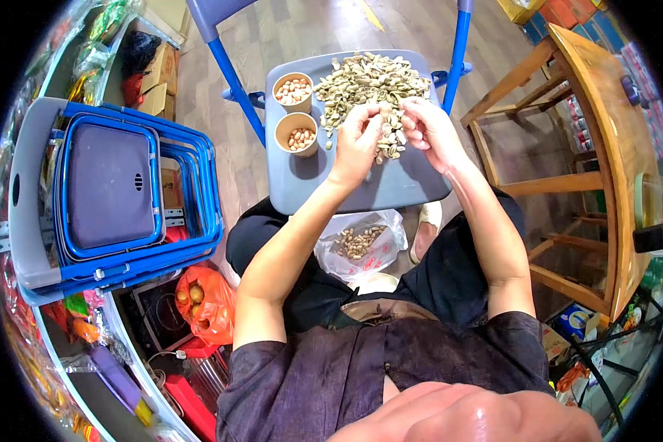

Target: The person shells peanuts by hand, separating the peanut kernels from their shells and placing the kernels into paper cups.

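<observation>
My left hand [358,144] and my right hand [433,135] meet over the near part of a heap of peanut shells [365,79]. Both have their fingers curled into a pinch, the fingertips close together; anything between them is too small to make out. The shells lie on a grey chair seat [291,188]. Left of the heap stand two paper cups of shelled peanuts, a far cup [297,106] and a near cup [307,149]. Below the seat's near edge, between my legs, an open white plastic bag [329,255] holds unshelled peanuts [359,241].
Blue-framed folding chairs [110,184] are stacked at the left, beside shelves of packaged goods. An orange bag [212,313] with round items sits below them. A wooden table or stool [604,169] stands on its side at the right. Blue chair legs [232,81] flank the seat.
</observation>
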`<move>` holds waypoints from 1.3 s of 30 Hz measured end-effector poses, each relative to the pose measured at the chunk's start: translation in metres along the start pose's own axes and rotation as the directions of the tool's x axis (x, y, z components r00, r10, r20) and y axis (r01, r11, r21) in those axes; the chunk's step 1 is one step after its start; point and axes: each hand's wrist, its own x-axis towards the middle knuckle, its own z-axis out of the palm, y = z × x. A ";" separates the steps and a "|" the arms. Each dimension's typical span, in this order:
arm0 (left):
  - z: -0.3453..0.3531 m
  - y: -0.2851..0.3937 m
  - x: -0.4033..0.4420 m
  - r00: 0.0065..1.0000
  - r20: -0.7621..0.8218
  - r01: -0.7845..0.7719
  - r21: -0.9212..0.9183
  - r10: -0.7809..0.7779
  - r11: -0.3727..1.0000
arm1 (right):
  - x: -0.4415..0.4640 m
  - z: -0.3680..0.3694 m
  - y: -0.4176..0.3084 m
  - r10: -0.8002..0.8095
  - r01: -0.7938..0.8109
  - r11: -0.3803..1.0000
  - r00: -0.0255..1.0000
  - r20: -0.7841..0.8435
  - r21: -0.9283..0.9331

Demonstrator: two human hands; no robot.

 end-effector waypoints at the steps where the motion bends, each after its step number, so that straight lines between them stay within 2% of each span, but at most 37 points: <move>1: -0.001 0.005 0.000 0.993 0.059 0.111 -0.125 -0.105 0.986 | -0.001 0.002 0.002 -0.081 0.076 0.990 0.996 -0.033 -0.119; 2: -0.001 0.009 0.000 0.971 0.130 0.226 -0.242 -0.200 0.944 | -0.002 0.002 0.002 -0.164 0.146 0.960 0.985 -0.056 -0.240; 4: 0.001 0.004 0.001 0.971 0.145 0.221 -0.219 -0.192 0.950 | -0.001 -0.003 0.002 -0.187 0.168 0.938 0.982 -0.034 -0.303; 6: 0.002 -0.002 0.001 0.954 0.179 0.277 -0.235 -0.239 0.932 | 0.004 -0.007 0.011 -0.370 0.343 0.737 0.926 0.076 -0.582; 7: 0.000 -0.006 0.003 0.951 0.212 0.266 -0.187 -0.225 0.946 | 0.002 -0.008 0.014 -0.410 0.377 0.673 0.906 0.102 -0.636; 8: 0.001 -0.008 0.002 0.954 0.206 0.255 -0.170 -0.219 0.952 | -0.001 -0.008 0.016 -0.403 0.343 0.634 0.911 0.082 -0.693; 10: 0.003 -0.003 0.002 0.941 0.233 0.283 -0.146 -0.246 0.948 | -0.005 -0.006 0.012 -0.411 0.330 0.468 0.903 0.129 -0.819; 11: 0.011 -0.003 0.002 0.964 0.166 0.243 -0.237 -0.207 0.940 | -0.006 -0.006 0.011 -0.457 0.359 0.391 0.875 0.159 -0.847; 12: 0.012 0.005 0.002 0.960 0.168 0.259 -0.224 -0.225 0.939 | -0.006 -0.006 0.011 -0.503 0.384 0.310 0.843 0.192 -0.870; 14: 0.012 0.008 0.004 0.953 0.177 0.277 -0.169 -0.247 0.946 | -0.010 -0.006 0.008 -0.511 0.373 0.315 0.841 0.176 -0.873; 17: 0.009 0.000 0.006 0.948 0.222 0.272 -0.184 -0.230 0.944 | -0.013 0.002 0.006 -0.554 0.402 0.435 0.825 0.113 -0.806; 18: 0.009 -0.002 0.006 0.948 0.223 0.270 -0.184 -0.228 0.945 | -0.015 0.002 0.005 -0.557 0.403 0.433 0.823 0.113 -0.806; 20: 0.007 -0.009 0.007 0.951 0.211 0.269 -0.206 -0.226 0.941 | -0.014 0.003 0.003 -0.503 0.354 0.469 0.860 0.085 -0.809; 22: 0.007 -0.008 0.007 0.959 0.174 0.252 -0.179 -0.221 0.951 | -0.012 0.001 0.004 -0.530 0.361 0.425 0.842 0.095 -0.830; 24: 0.006 -0.015 0.006 0.962 0.165 0.250 -0.206 -0.219 0.946 | -0.009 -0.002 0.009 -0.502 0.375 0.489 0.859 0.098 -0.787; 26: 0.004 -0.005 0.004 0.984 0.103 0.150 -0.042 -0.145 0.988 | -0.007 -0.005 0.012 -0.473 0.374 0.500 0.874 0.116 -0.781; 28: 0.002 0.001 0.002 0.994 0.104 0.022 0.053 -0.028 0.998 | -0.005 -0.004 0.016 -0.479 0.399 0.516 0.868 0.131 -0.758; 31: 0.004 -0.001 -0.004 0.992 0.123 -0.034 0.151 0.016 0.988 | -0.007 -0.006 0.017 -0.455 0.382 0.512 0.880 0.135 -0.769; 33: 0.003 -0.009 -0.002 0.984 0.153 -0.137 0.279 0.097 0.950 | -0.004 -0.004 0.015 -0.446 0.378 0.481 0.882 0.150 -0.791; 39: 0.004 -0.014 0.000 0.973 0.153 -0.208 0.279 0.170 0.938 | 0.000 -0.007 0.016 -0.392 0.349 0.473 0.906 0.162 -0.809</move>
